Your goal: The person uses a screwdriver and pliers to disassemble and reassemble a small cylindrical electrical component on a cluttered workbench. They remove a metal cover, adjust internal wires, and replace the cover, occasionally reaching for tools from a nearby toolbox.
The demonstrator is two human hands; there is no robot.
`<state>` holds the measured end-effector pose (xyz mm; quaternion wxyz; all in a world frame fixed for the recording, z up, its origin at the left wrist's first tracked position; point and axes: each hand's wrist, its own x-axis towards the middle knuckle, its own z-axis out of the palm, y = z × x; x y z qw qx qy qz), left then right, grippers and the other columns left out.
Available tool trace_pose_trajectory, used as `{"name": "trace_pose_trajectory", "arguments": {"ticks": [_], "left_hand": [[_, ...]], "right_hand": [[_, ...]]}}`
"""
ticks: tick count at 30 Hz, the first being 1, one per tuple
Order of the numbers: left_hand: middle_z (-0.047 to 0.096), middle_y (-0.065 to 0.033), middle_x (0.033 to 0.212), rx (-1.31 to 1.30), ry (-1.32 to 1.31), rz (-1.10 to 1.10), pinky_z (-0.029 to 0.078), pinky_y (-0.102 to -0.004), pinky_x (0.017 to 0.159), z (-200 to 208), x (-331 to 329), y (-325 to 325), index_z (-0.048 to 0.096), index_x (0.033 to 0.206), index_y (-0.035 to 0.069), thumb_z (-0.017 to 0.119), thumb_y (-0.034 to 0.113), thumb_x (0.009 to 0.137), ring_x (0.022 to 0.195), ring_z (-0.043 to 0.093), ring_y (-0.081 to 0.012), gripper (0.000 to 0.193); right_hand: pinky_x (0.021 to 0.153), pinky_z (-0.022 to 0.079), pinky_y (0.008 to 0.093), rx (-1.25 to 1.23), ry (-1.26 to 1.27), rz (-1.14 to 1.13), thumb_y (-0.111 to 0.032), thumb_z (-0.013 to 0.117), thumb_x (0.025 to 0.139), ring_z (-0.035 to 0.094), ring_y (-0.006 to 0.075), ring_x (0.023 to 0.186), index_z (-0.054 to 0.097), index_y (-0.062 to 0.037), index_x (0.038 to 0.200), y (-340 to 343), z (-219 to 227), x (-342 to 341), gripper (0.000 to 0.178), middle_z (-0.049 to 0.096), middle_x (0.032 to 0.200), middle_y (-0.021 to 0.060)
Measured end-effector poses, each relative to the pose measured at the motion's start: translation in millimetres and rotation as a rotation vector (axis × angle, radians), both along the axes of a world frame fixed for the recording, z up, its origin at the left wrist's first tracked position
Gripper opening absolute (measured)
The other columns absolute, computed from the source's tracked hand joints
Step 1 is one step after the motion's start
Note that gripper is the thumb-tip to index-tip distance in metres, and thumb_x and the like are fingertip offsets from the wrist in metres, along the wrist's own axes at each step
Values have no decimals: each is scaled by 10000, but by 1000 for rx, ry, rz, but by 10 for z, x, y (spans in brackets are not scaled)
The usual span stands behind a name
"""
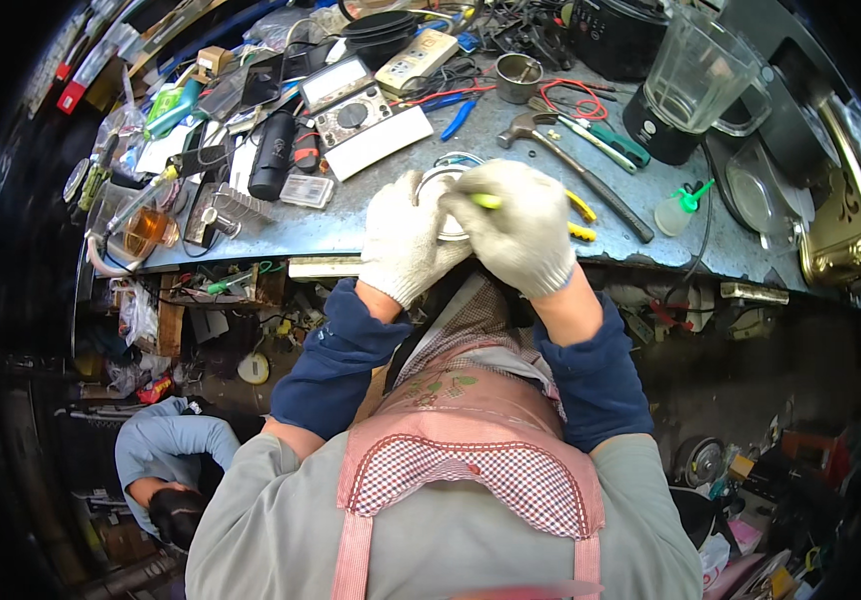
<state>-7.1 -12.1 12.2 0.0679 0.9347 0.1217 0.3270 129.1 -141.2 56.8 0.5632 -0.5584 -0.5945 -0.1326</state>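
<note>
My left hand [401,240], in a white knit glove, grips the left side of a round, white-and-silver rimmed part [435,184] near the bench's front edge. My right hand [526,228], gloved alike and slightly blurred, is closed over the part's right side. A yellow-green tool handle [488,201] shows between its fingers; the tool's working end is hidden. Just right of that hand lie yellow plier handles [581,208]. A claw hammer [591,180] rests farther right, and blue-handled pliers [459,119] lie beyond the hands.
Left of my hands are an analog multimeter [354,115], a black bottle [272,155] and a small clear case [307,190]. A blender jug [701,75], green-capped bottle [681,210] and metal cup [519,77] stand on the bench. Another person [173,450] bends low at the left.
</note>
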Motion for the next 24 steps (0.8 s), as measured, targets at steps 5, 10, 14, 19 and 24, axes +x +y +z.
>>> {"name": "trace_pose_trajectory", "arguments": {"ticks": [5,10,14,19,24], "left_hand": [[712,-183,1260,-761,-281,13,586,-423,972,-271,-35,169,702,1377,25,852,393,930,1158,714,-314,599],[694,-281,1376,-1986,-592,-273,555,-647,1063,247,-100,454,567,1527,54,520,745,1051,1166,712,-444,841],[682,-283,1380,-2225,-607,-402,536,-668,1079,278,-154,533,572,1528,54,496,800,1023,1133,712,-439,904],[686,-274,1401,-2358,-579,-501,529,-664,1098,125,-188,562,585,1532,68,470,807,1031,1174,713,-448,900],[689,-265,1410,-2378,-576,-550,519,-660,1115,50,-174,586,596,1528,74,456,806,1041,1182,715,-447,891]], "right_hand": [[744,589,268,547,688,33,30,661,1087,741,160,944,693,18,1308,-42,112,-155,224,772,1131,145],[780,598,317,68,328,-110,-3,703,1062,774,201,928,738,-5,1315,12,-648,135,255,807,1076,142],[788,596,435,-186,-113,-201,-43,820,885,749,359,871,777,-62,1165,61,-494,65,284,759,949,151],[821,569,459,-353,-260,-251,-181,815,881,706,338,905,764,-122,1120,102,-524,37,251,715,927,97],[829,573,459,-378,-200,-252,-174,816,873,708,343,914,762,-117,1122,116,-529,56,262,729,949,106]]}}
